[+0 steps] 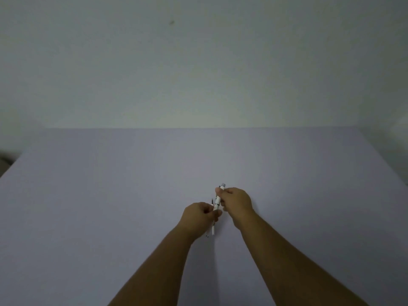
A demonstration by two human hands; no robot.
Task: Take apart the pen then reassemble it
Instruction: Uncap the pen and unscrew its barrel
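Observation:
A white pen (218, 199) with a grey push button at its far end is held above the table, pointing away from me. My right hand (237, 203) grips its upper barrel near the button. My left hand (202, 215) pinches the lower part of the pen. A white end of the pen (213, 230) sticks out below my left hand. A small dark piece (207, 236) shows just beside it; I cannot tell what it is.
The pale lilac table (110, 206) stretches wide on all sides of my hands. A plain light wall (198, 62) rises behind its far edge. A dark object (5, 160) sits off the table's left edge.

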